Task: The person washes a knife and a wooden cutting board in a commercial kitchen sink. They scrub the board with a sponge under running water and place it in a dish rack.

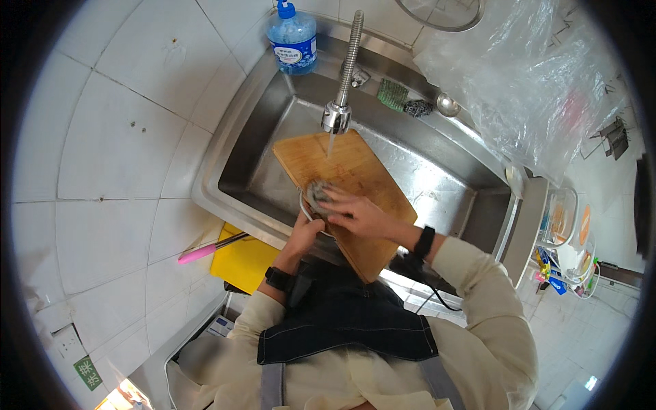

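Observation:
A wooden cutting board point(359, 169) is held at a slant over the stainless steel sink point(410, 141). My left hand point(306, 233) grips its near left edge, by a white handle point(305, 206). Pressed flat on the board's upper face, my right hand point(359, 212) holds a grey scouring pad point(319, 196) under its fingers. Water runs from the faucet point(336, 117) onto the far part of the board. The board's underside is hidden.
On the sink's back ledge are a blue dish soap bottle point(292, 43), a green scrub pad point(392, 95), a steel wool ball point(418, 107) and a metal ladle point(448, 105). Clear plastic bags point(523, 77) hang at the right. A pink-handled tool point(197, 253) lies left, near a yellow board point(241, 261).

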Demonstrator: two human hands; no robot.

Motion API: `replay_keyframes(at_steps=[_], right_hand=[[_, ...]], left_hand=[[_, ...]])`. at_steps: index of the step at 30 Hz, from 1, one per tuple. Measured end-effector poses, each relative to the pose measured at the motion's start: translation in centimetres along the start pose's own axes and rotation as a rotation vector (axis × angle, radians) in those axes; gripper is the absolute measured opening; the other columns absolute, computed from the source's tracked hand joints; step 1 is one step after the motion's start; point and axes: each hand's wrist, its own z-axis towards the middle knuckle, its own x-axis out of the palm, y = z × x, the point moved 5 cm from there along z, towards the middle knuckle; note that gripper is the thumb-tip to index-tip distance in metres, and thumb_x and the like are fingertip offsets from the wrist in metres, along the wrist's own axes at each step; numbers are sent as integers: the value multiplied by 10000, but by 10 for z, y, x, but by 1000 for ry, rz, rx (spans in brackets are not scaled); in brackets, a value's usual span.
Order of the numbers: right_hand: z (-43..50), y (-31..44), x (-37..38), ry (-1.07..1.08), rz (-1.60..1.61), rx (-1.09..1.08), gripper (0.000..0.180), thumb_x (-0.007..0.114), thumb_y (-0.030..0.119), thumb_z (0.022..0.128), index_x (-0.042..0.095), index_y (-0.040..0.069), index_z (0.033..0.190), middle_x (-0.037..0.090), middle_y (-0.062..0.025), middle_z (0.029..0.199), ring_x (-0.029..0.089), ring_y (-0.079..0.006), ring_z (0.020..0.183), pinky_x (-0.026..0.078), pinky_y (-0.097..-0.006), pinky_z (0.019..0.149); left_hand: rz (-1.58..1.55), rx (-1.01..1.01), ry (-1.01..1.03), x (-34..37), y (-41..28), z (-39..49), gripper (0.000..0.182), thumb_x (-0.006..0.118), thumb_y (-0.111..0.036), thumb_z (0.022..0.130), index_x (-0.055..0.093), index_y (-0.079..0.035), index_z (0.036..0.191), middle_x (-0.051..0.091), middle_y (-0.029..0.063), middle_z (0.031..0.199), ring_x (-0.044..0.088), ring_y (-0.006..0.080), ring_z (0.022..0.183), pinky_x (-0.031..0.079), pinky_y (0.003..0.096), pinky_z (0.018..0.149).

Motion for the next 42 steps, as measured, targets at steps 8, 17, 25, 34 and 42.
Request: replay_keyframes(at_steps=[8,17,25,34,42], right_hand=[[-62,-106,-23,17,-35,913,369,554,296,886,601,23,1130,563,-192,1206,552,-328,1101,460,-341,897],[19,-6,-13,-253,409,244,297,517,175,925,567,8,1165,505,-226,1271,497,-341,1176,390,-363,979],[29,-10,-39,156,-76,42,347,497,-40,845,573,124,1141,405,-127,1234,467,-298,1124,405,-341,938],[-18,-72,-24,-197,726,605,265,463,147,959,543,60,1197,418,-70,1315,441,-188,1155,351,-316,968],[10,-28,-4,-379,29,196,405,477,94,910,489,173,1307,442,-165,1320,398,-343,1204,254,-399,1049]], left_hand=[[28,87,4,14,-21,-3,726,455,38,715,261,-61,1407,459,54,1289,495,182,1114,434,290,873],[308,-19,43,11,-37,10,695,486,-26,738,234,-56,1384,490,68,1179,516,161,1031,509,273,717],[438,-96,49,5,-52,53,636,527,-166,746,318,-86,1341,525,61,1124,572,147,946,530,271,640],[428,-68,68,19,-67,66,667,554,-167,772,268,-76,1367,500,85,1195,573,158,963,526,272,646],[278,120,80,4,-29,47,648,535,-53,776,268,-41,1366,488,61,1213,515,159,1068,467,284,839]])
